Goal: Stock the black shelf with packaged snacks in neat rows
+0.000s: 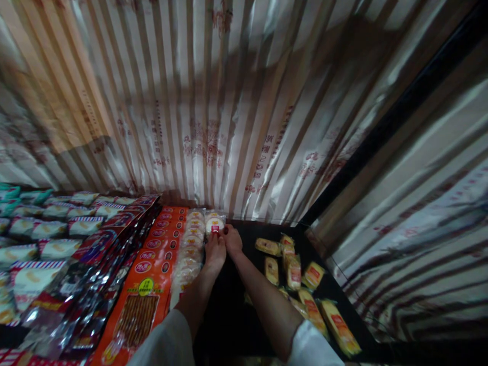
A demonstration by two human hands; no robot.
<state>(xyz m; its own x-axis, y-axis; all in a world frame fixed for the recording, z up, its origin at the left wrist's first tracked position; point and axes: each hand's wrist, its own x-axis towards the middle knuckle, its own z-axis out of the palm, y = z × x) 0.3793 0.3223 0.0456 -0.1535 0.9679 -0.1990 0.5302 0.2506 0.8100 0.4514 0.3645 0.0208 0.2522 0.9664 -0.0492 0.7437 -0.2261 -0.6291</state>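
Observation:
Both my arms reach forward to the back of a black surface. A round pale cake in a clear wrapper with a small red label lies flat against the back edge. My left hand has its fingers closed on the wrapper's near edge. Close beside it, my right hand is curled at the wrapper's right corner, fingers pressed together. Just left, similar wrapped round cakes overlap in a row running toward me. The fingertips are partly hidden and dim.
Orange snack packets overlap left of the cakes, then dark shiny packets and rows of small white packets. Several wrapped yellow cakes lie scattered at right. A pleated printed curtain hangs behind; a dark post slants at right.

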